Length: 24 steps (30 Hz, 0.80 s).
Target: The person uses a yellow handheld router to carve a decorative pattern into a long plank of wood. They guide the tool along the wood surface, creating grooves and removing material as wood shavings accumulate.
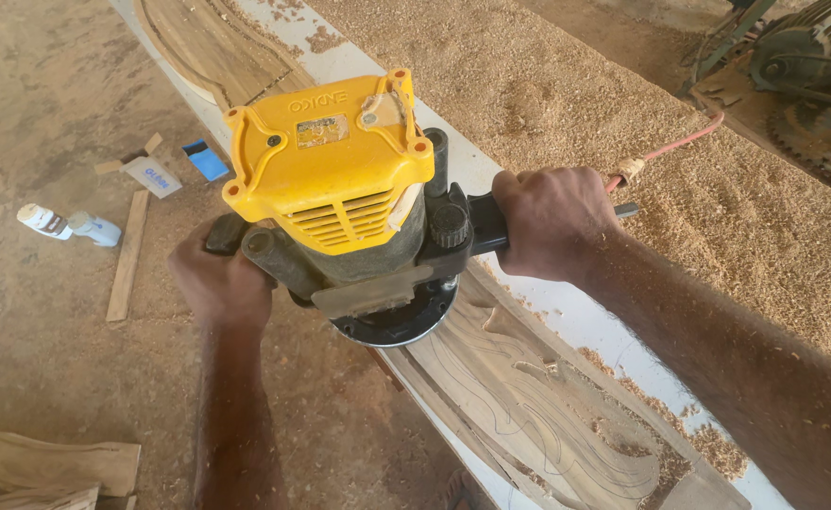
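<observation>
A plunge router (340, 179) with a yellow motor cap and black base stands on a long wooden board (519, 397) marked with curved pencil outlines and partly carved. My left hand (219, 279) grips the router's left black handle. My right hand (548, 222) is closed around the right black handle. The round base plate (397, 326) rests on the board's near edge. A red power cord (680, 144) runs from behind my right hand over the sawdust.
The board lies on a white bench strip (567, 316) beside a wide bed of sawdust (623, 113). On the dirt floor at left lie a white bottle (42, 220), small boxes (156, 175), a wood strip (127, 255) and offcuts (47, 463). Machinery (803, 85) sits at top right.
</observation>
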{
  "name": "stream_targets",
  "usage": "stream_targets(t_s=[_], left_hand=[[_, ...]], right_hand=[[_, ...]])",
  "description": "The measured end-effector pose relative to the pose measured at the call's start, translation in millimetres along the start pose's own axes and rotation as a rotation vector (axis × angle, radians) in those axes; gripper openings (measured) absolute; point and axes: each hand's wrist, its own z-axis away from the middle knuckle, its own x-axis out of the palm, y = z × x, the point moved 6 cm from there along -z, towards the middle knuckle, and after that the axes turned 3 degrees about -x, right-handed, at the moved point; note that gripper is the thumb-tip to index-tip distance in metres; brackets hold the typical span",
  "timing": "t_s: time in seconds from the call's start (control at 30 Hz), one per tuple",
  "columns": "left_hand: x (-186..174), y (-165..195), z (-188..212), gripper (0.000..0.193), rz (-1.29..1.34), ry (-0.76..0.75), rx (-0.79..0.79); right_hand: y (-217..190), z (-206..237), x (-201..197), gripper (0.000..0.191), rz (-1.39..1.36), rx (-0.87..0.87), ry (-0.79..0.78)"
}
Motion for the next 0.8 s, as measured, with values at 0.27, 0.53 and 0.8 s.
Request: stream_targets(t_s=[0.27,0.53,0.8], left_hand=[[1.3,-2.0,-5.4,0.024,-0.019,0.006,0.054],[-0.7,-7.7,-9.1,0.025,-0.024,0.022,0.094],[-0.8,-14.7,-10.1,0.027,0.032,-0.01,0.051]], right_hand=[[1.7,-1.1,-0.7,0.023,0.003,0.017,-0.013],[2.1,-5.3,1.9,0.023,0.012,0.002,-0.005],[-0.8,-7.1,1.5,0.023,0.013,0.015,-0.025]])
